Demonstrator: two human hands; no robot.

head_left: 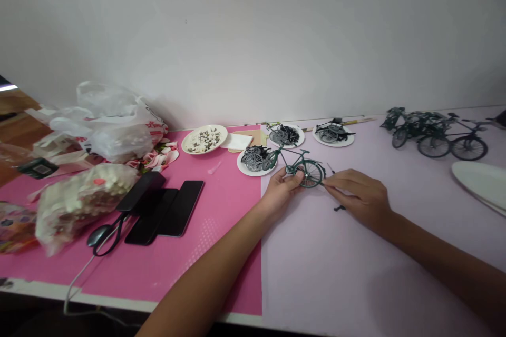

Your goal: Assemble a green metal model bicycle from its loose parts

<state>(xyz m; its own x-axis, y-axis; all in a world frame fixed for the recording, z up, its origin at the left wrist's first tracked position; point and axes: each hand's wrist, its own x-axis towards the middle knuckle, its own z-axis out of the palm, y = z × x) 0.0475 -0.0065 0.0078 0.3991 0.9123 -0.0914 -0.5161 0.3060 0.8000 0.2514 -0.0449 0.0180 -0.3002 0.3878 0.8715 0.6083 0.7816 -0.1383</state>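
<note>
My left hand (282,189) grips a small dark-green model bicycle (294,160), thumb and fingers at its rear wheel. The bicycle is tilted, its front wheel reaching over a white plate of wheel parts (242,167). My right hand (361,197) is pinched closed at the back edge of that rear wheel. Whatever lies between its fingertips is too small to make out. A thin dark piece (331,168) shows just behind the right fingers. Below them a little black part (339,208) lies on the pale tabletop (316,274).
Two more plates of dark parts (302,139) (353,141) stand by the wall. Finished-looking model bicycles (432,142) cluster at right, near white plates (478,184). Leftward are a bowl of small bits (190,147), phones (185,208), a black device with a cable (142,192) and plastic bags (110,126).
</note>
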